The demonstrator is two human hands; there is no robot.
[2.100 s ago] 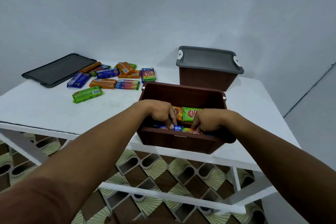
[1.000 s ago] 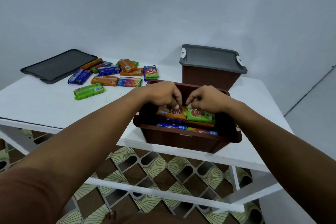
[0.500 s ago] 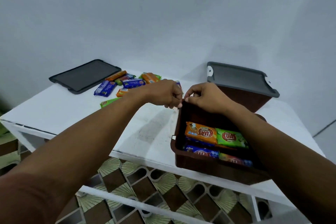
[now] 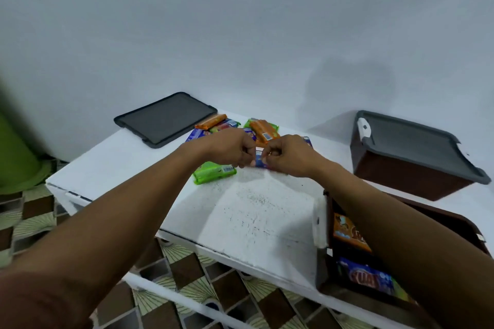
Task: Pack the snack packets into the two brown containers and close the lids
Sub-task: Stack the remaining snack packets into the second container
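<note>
Between left hand (image 4: 230, 148) and right hand (image 4: 290, 156), blue packet (image 4: 258, 161), label blurred.

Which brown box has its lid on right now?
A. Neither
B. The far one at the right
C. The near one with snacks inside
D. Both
B: the far brown box is covered by a grey lid, while the near brown box stands open with snack packets showing, and the spare lid lies flat on the table.
</note>
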